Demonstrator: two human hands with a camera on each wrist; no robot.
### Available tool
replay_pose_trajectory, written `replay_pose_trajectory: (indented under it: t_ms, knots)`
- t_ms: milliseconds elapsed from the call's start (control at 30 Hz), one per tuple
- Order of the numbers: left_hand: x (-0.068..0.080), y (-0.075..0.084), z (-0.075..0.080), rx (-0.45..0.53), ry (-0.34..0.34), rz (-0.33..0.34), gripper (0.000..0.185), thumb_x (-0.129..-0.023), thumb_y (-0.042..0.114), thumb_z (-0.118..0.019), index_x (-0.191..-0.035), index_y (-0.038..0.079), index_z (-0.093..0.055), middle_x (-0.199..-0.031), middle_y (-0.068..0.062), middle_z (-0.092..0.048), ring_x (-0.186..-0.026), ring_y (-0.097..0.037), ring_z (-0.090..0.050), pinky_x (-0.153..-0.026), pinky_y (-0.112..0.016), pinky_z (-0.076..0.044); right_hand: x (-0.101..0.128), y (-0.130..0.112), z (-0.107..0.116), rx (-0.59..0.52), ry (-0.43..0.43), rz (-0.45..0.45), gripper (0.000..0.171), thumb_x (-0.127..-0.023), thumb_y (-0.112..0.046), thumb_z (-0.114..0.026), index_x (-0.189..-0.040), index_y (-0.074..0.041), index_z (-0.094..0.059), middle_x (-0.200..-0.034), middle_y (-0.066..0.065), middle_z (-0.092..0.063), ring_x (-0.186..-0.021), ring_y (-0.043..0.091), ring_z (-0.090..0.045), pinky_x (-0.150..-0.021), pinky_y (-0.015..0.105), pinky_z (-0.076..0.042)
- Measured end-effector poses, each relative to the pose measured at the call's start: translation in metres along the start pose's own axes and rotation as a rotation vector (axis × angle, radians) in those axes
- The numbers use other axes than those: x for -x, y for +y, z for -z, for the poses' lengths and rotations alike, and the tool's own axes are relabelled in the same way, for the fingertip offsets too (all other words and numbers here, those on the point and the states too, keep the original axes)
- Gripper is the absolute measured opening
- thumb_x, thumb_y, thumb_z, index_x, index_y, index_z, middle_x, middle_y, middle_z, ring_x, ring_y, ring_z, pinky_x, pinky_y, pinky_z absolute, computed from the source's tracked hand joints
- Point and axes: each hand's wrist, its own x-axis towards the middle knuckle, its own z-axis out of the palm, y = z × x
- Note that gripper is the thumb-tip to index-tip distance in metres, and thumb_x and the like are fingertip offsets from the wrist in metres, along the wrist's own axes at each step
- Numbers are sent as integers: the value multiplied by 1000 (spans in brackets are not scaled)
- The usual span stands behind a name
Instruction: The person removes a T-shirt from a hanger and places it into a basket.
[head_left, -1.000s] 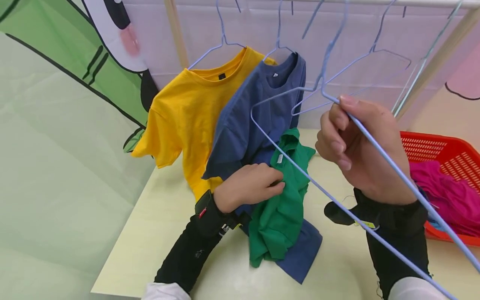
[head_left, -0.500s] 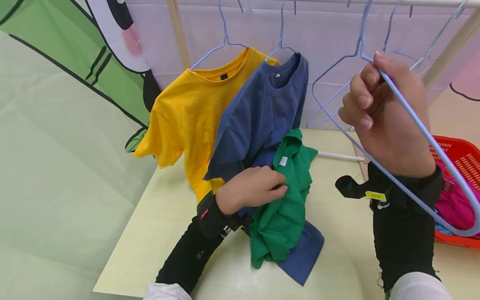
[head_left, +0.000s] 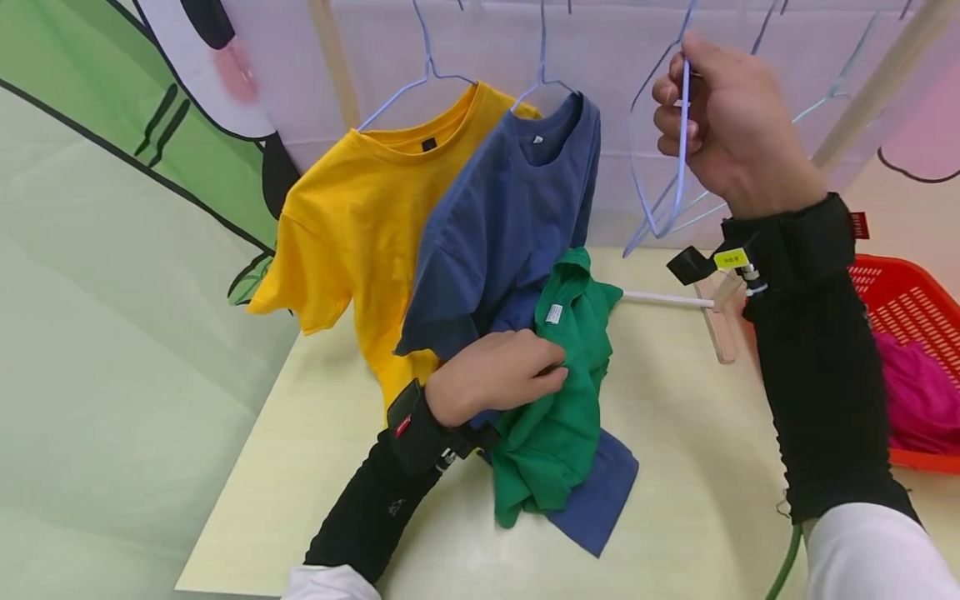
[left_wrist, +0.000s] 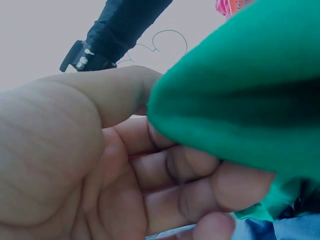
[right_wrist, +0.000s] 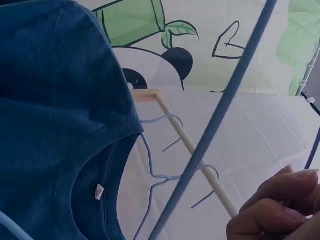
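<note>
Pale table [head_left: 697,467]; left hand [head_left: 491,375] fingers pinching green shirt [head_left: 558,425], right hand [head_left: 731,125] gripping hanger [head_left: 678,158], hook cropped

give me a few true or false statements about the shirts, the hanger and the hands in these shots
1. The left hand grips the green shirt. True.
2. The right hand holds a red hanger. False: the hanger it grips is light blue wire.
3. The yellow shirt hangs on a hanger, left of the blue shirt. True.
4. The red basket sits to the left of the shirts. False: it is at the right edge, with pink cloth in it.
5. The green shirt hangs from the rail. False: it lies bunched on the table, over the blue shirt's lower part.
</note>
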Motion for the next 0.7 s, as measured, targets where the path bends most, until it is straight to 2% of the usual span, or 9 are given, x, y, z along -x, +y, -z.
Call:
replay_pose_trajectory:
  t_ms: [133,333,500,533,600,700]
  knots:
    - [1,-2,1,9,-5,3,30,-112,21,-57,-82,15,-60,-65,5,-38,-59,-15,-53,-58,-24,-40,-10,2,7,51,15,-33,33,-113,-26,-54,-96,3,-57,-80,12,-53,-52,21,-41,-48,28,-30]
    - [3,-4,0,23,-8,10,30,-112,22,-57,-83,16,-60,-65,5,-38,-59,-15,-53,-58,-25,-40,-16,14,13,139,-5,-142,35,-112,-29,-56,-94,1,-58,-79,12,-57,-51,20,-44,-46,28,-31]
    - [4,-6,2,13,10,8,32,-111,20,-55,-80,15,-58,-65,5,-36,-59,-15,-52,-57,-25,-39,-14,19,17,257,16,-133,35,-111,-30,-58,-101,2,-60,-84,12,-59,-53,20,-42,-47,27,-28]
    - [4,-6,2,15,13,7,32,-111,19,-54,-79,15,-57,-65,5,-36,-58,-16,-51,-56,-26,-39,-11,19,19,307,21,-113,35,-111,-32,-59,-104,3,-61,-85,11,-58,-53,20,-41,-47,26,-29]
    - [4,-7,4,14,14,10,31,-110,18,-53,-79,15,-56,-66,5,-36,-59,-16,-51,-57,-26,-38,-5,19,22,478,41,-53,38,-111,-35,-58,-107,2,-64,-83,9,-56,-53,19,-39,-47,26,-29]
    - [5,-9,6,21,7,22,28,-109,16,-52,-81,14,-55,-68,4,-37,-60,-17,-51,-58,-27,-38,13,23,24,877,124,101,39,-112,-40,-55,-113,-3,-66,-82,3,-56,-60,16,-46,-53,26,-37]
